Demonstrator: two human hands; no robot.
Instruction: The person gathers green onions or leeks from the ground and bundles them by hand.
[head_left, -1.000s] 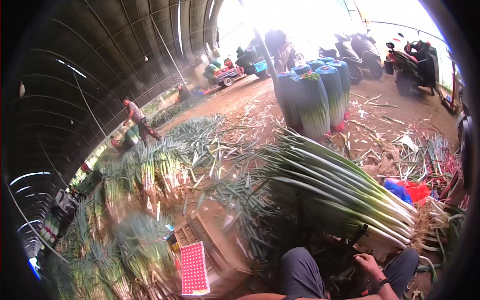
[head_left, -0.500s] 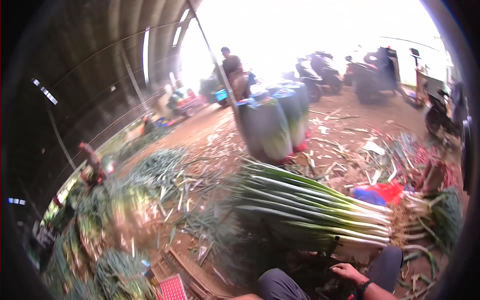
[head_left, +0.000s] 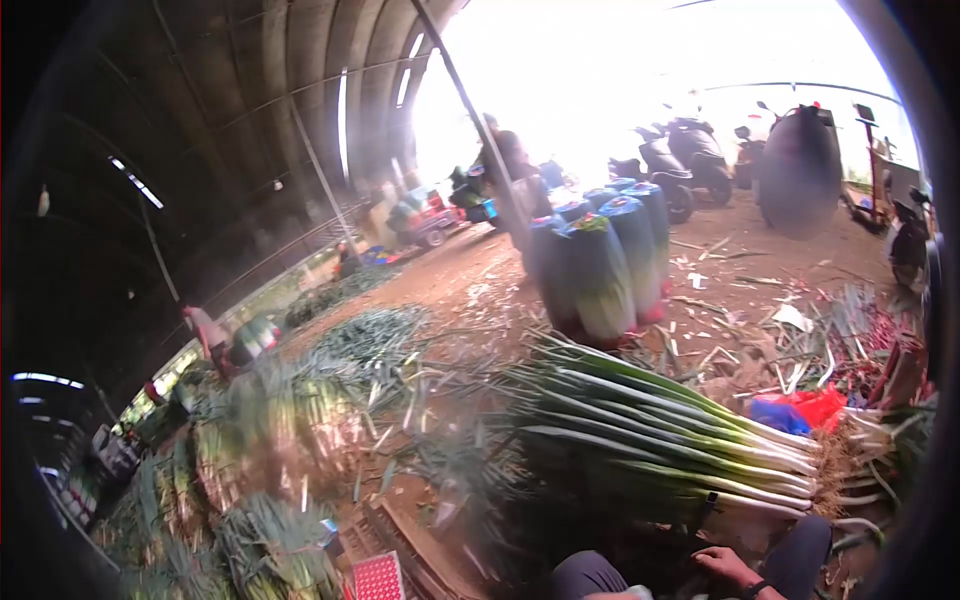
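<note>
My right hand [head_left: 722,563], with a dark band at the wrist, hangs beside my right knee [head_left: 803,548]. Its fingers look loosely stretched and hold nothing that I can see. Just beyond it lies a large bunch of long green onions [head_left: 660,425], white root ends to the right and green leaves to the left. A small dark upright piece [head_left: 708,508] stands against the bunch's near side. Of my left side only a sliver of skin [head_left: 608,596] shows at the bottom edge by my left knee [head_left: 588,574]; the fingers are hidden.
Wrapped upright bundles [head_left: 605,265] stand behind the onions. More onions [head_left: 280,430] are heaped at left, near a wooden crate [head_left: 395,535] and a red patterned box [head_left: 377,577]. Red and blue plastic [head_left: 800,410] lies at right. A person [head_left: 515,165], a pole [head_left: 465,90] and scooters [head_left: 690,150] are farther back.
The view has swung, so the scene sits farther right and slightly lower. My right hand keeps its place by the knee. The person at the back has shifted behind the pole.
</note>
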